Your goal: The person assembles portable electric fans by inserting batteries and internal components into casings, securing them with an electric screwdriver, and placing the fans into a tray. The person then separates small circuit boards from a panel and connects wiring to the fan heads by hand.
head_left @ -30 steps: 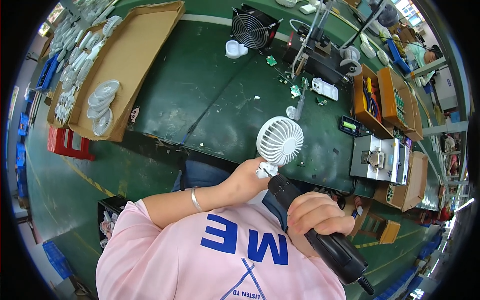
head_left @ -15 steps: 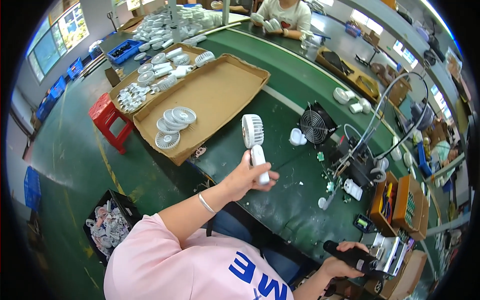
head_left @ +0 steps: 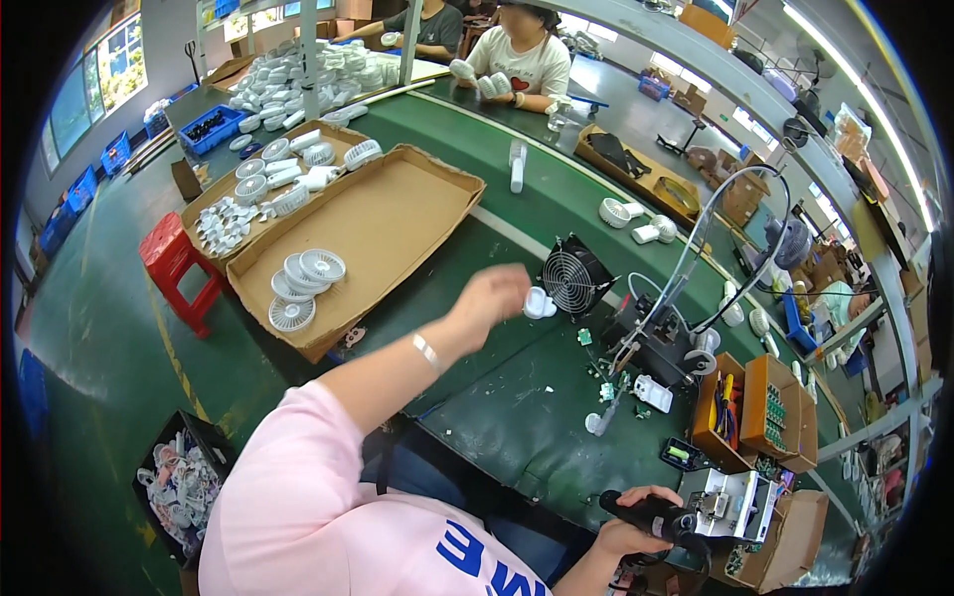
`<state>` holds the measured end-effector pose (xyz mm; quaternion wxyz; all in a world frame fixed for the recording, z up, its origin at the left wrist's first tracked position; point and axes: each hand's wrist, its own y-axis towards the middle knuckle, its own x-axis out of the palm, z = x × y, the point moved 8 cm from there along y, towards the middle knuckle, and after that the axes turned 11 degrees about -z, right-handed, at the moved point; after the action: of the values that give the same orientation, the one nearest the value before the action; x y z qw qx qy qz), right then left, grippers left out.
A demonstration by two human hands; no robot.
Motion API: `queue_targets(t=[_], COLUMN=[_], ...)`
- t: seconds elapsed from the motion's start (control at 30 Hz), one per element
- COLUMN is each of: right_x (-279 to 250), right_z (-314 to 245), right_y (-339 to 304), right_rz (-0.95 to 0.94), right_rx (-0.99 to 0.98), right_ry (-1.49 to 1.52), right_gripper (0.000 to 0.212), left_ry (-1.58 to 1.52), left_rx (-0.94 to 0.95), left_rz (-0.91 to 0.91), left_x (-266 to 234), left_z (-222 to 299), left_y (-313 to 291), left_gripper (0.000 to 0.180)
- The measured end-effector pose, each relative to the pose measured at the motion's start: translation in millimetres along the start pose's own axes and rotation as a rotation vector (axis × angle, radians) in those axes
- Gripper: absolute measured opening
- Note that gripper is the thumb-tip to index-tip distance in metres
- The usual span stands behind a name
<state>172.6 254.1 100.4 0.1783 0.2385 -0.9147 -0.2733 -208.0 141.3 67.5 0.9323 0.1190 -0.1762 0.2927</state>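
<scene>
I count two hands in view, well apart. My left hand (head_left: pixel 494 301), at the centre of the frame, is empty and blurred over the tabletop (head_left: pixel 517 387); I can't tell whether its fingers are spread or pressed together. One white plastic shell (head_left: pixel 539 304) lies just beside its fingertips, and I can't tell if they touch. My right hand (head_left: pixel 630 536), low and right of centre, is wrapped around one black screwdriver (head_left: pixel 657 519), near one silver metal block (head_left: pixel 714 503).

Up beyond my left hand, top centre, one white fan (head_left: pixel 518 167) sits on the green belt (head_left: pixel 475 147), apart from both hands, with two more fans (head_left: pixel 615 213) to its right. One black box fan (head_left: pixel 577 278) stands just right of the shell.

Between the hands and the right side I see one white casing (head_left: pixel 652 393), one black battery holder (head_left: pixel 680 454) and two small cardboard boxes (head_left: pixel 717 449); the scattered green boards are too small to count.

Left of centre, four round covers (head_left: pixel 323 264) overlap in one cardboard tray (head_left: pixel 407 214). One red stool (head_left: pixel 165 244) stands further left, one black bin (head_left: pixel 225 449) lower left. Two people are at the top.
</scene>
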Motion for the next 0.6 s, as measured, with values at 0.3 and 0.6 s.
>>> queue_targets(t=[0.3, 0.6], right_x=[1, 1], right_z=[-6, -2], right_y=[7, 29], right_rz=[-0.018, 0.087], right_rx=[-0.013, 0.097], right_ry=[0.052, -0.024], right_gripper=[0.077, 0.073], left_ry=[1.109, -0.215], left_rx=[0.299, -0.116], left_rz=[0.337, 0.926], left_x=[-22, -173], left_z=[93, 33], left_y=[-195, -313], left_gripper=[0.026, 0.064])
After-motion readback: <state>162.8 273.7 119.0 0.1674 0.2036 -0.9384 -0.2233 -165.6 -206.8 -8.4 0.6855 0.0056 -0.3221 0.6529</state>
